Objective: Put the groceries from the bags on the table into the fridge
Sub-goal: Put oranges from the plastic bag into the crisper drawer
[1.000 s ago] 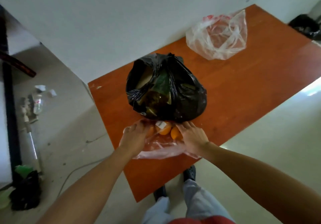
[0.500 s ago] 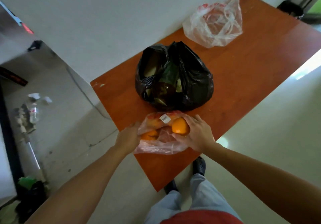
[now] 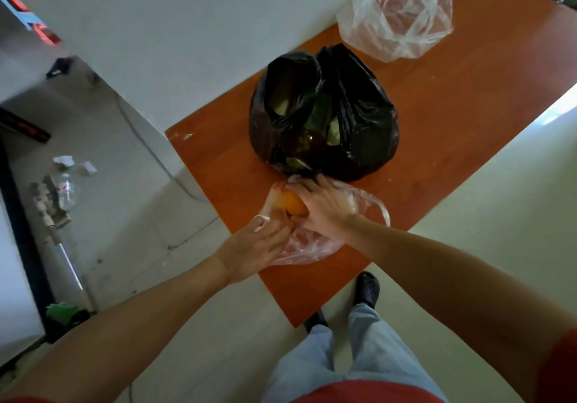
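A clear plastic bag with oranges lies at the near corner of the orange-brown table. My right hand curls over an orange inside that bag. My left hand pinches the bag's near-left edge, with a white handle strip looped over a finger. Behind them stands a black bag, open at the top, with green leaves and a dark bottle showing inside. A second clear bag lies crumpled at the table's far end.
A white wall runs along the table's left side. On the floor at left lie a water bottle, scraps of paper, a pole and a green and black bundle. My legs and black shoes stand at the table's near edge.
My right hand has moved left over the oranges inside the clear bag. My left hand has shifted onto the bag's edge and handle. The camera has come closer to the table.
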`<state>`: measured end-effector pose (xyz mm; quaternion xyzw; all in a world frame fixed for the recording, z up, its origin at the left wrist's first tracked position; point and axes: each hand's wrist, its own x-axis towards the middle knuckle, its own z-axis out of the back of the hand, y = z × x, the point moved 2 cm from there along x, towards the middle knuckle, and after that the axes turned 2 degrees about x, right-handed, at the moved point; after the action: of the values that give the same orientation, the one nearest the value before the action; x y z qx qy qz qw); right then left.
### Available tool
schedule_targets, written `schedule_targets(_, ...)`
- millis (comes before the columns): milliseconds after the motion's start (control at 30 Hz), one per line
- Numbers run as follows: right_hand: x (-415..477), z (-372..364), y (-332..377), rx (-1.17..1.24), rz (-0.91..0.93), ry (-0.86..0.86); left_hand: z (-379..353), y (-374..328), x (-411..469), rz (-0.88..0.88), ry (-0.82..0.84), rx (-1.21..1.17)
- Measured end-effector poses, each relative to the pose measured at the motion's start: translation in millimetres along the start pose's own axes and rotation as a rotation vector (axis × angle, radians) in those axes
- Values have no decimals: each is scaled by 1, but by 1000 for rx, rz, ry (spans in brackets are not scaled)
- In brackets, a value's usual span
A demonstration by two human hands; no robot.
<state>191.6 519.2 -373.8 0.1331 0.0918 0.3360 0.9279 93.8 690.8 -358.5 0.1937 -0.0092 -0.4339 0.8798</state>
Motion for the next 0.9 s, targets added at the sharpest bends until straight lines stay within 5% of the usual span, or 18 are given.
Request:
schedule_targets(133, 1, -4, -5, -85, 96, 21, -12, 12, 0, 125, 167, -112)
schedule_targets(367, -26, -12, -20, -35, 176, 66, -26, 29, 22, 509, 337, -722)
schedule_targets(667, -68, -22, -40, 86, -116, 125, -35, 15, 42, 350, 464, -579)
schedule_targets(900, -77, -27, -46, 252, -253, 51, -30, 3, 40, 544, 328, -1118)
